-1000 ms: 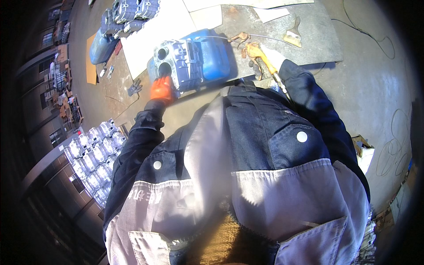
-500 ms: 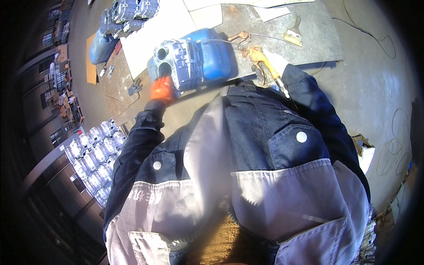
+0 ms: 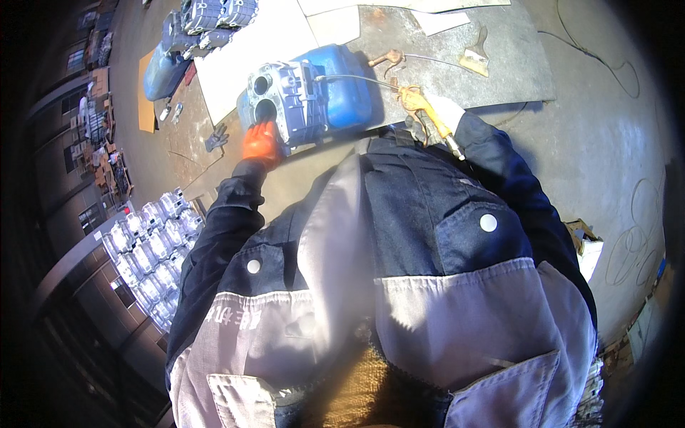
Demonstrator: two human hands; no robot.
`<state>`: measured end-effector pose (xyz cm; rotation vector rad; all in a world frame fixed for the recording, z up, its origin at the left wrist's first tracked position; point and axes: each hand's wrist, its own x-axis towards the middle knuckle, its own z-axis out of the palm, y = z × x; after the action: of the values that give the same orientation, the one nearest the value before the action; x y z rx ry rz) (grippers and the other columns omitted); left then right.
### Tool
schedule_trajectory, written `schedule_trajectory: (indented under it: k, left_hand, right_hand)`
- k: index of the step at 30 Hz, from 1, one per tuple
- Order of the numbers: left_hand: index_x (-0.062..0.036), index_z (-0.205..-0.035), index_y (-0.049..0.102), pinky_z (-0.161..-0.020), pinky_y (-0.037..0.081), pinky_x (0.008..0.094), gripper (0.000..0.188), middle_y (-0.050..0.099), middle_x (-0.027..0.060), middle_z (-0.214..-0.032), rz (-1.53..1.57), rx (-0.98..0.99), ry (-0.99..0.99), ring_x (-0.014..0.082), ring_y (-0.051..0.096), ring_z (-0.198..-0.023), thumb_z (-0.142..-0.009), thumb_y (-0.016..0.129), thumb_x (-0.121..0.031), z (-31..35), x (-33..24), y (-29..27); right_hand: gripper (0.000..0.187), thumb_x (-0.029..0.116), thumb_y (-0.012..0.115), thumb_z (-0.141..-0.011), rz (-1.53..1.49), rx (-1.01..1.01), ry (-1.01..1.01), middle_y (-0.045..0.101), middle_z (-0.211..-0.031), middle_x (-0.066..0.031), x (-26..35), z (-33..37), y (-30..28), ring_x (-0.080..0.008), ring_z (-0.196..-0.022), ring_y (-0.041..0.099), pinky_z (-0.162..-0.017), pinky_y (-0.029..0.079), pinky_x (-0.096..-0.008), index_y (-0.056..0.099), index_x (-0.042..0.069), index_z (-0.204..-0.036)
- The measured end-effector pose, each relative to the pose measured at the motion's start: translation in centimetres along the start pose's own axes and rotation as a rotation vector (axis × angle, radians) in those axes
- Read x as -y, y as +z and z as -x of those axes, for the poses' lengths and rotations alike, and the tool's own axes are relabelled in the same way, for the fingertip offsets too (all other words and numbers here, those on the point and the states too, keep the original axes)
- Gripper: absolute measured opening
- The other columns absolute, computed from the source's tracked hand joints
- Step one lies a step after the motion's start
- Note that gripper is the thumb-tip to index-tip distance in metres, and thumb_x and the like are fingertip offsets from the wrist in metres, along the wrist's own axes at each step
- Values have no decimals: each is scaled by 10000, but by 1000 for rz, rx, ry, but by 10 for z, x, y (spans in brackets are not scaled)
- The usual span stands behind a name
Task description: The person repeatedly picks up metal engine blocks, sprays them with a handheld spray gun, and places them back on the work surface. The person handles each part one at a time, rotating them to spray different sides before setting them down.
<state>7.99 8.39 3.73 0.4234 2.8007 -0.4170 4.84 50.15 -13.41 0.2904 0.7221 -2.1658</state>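
Note:
A silver cast metal housing point(image 3: 298, 107) with two round bores rests on a blue plastic jerrycan point(image 3: 349, 89) lying on its side. My left hand point(image 3: 262, 145), in an orange glove, grips the housing's near left edge, its fingertips by the lower bore. My right hand point(image 3: 445, 114), in a pale glove, is closed around a yellow air blow gun point(image 3: 427, 114). The gun's long thin nozzle points left, and its end is at the housing's right side. Part of my right hand's fingers is hidden behind the gun.
Another blow gun point(image 3: 389, 58) and a brush point(image 3: 476, 57) lie on the table point(image 3: 514, 71). More housings point(image 3: 207, 21) stand at the far left, near a second blue jerrycan point(image 3: 160, 77). A dark glove point(image 3: 216, 138) lies left. Stacked castings point(image 3: 150, 250) are at lower left.
My right hand has brought the blow gun slightly nearer to me, and the nozzle end sits lower along the housing's right side. My left hand stays on the housing.

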Motion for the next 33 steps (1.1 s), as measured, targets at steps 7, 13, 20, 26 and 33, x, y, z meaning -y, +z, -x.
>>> schedule_trajectory:
  k: [7, 13, 20, 26, 33]
  left_hand:
    - [-15, -1054, 535, -969, 393, 417, 346, 596, 201, -1087, -11, 94, -33, 348, 549, -1058, -760, 589, -187, -2, -4, -8]
    - [-2, -1128, 524, -1004, 376, 413, 432, 571, 208, -1176, -9, 131, -56, 343, 525, -1121, -760, 614, -210, -3, 5, 6]
    - [-4, -1150, 515, -1003, 375, 416, 460, 573, 195, -1174, 4, 184, -71, 340, 526, -1122, -750, 623, -203, -6, 14, 20]
    - [-10, -1135, 522, -990, 384, 415, 454, 577, 196, -1158, 1, 174, -43, 339, 539, -1092, -740, 633, -204, -3, 5, 4]
    - [9, -1184, 500, -1025, 359, 416, 526, 556, 209, -1221, 37, 277, -115, 343, 513, -1158, -744, 649, -238, -8, 6, 4]
  right_hand:
    - [371, 218, 397, -1019, -161, 11, 53, 622, -1068, -92, 9, 9, 19, -161, -986, 614, -859, 496, -256, 487, -59, -1249]
    - [388, 241, 401, -1019, -302, 31, -1, 627, -1069, -91, 35, 31, 47, -153, -943, 622, -831, 509, -268, 455, -19, -1303]
    - [376, 224, 406, -1019, 158, -89, -47, 609, -1142, -96, 32, 41, 62, -156, -999, 604, -847, 496, -260, 496, -35, -1276]
    - [366, 195, 402, -1018, -288, 259, 87, 614, -1155, -114, 30, 39, 53, -170, -1085, 575, -953, 433, -264, 508, -54, -1265]
    - [382, 166, 326, -1035, -358, 359, 30, 572, -1235, -135, 27, 39, 54, -193, -1130, 563, -977, 444, -289, 456, -69, -1306]
